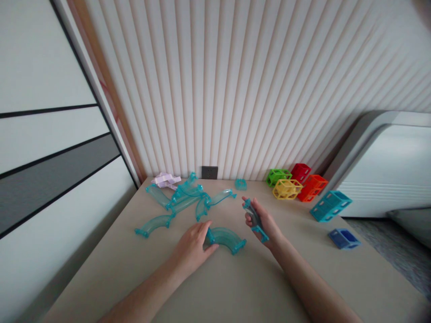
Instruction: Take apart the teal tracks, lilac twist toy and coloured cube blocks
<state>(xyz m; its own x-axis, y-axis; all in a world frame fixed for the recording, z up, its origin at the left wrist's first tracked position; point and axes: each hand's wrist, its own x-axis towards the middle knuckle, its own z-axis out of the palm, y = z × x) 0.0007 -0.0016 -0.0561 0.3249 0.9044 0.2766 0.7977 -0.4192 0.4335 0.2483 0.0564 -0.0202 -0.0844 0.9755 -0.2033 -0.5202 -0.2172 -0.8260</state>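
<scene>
Teal translucent curved plastic track piece point(225, 238) lies mid-table, left hand point(194, 246) gripping its near end. Right hand point(262, 219) closed around second teal track piece point(255, 218), lifted. Light, stiff, probably slippery; best held by flanged ends.

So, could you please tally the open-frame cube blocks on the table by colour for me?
Green cube: 1
Red cube: 1
Orange cube: 1
Yellow cube: 1
Teal block: 1
Blue cube: 1
Total: 6
</scene>
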